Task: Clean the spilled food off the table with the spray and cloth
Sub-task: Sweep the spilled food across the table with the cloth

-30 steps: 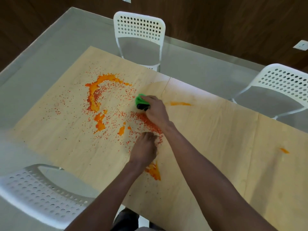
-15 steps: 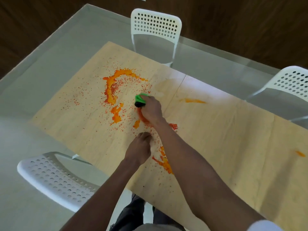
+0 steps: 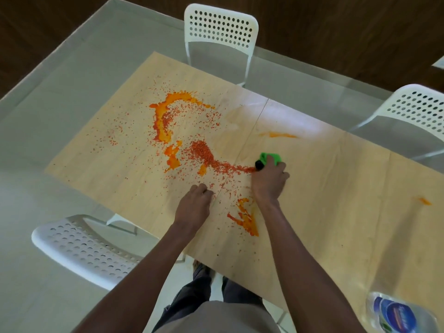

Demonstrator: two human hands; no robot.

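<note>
Pale plywood sheets cover the glass table, meeting at a seam that runs through the mess; dark wood panelling closes the room behind, and three white perforated chairs stand round: one at the far side, one at the far right, one at the near left. Orange spilled food lies in a thick arc with loose grains scattered about it, a gathered ridge of grains trailing right, a wet smear near the front edge and small streaks farther right.

I judge the wiping step to be under way. The right hand grips the green cloth, curled round it and pressing it on the wood at the right end of the ridge. The left hand rests on the sheet with fingers curled, holding nothing that I can make out (probably steadying the sheet). The spray bottle stands at the near right corner, well apart from both hands.

Most of the spill remains. The next move probably calls for gathering the grains without pushing them off the edge.
</note>
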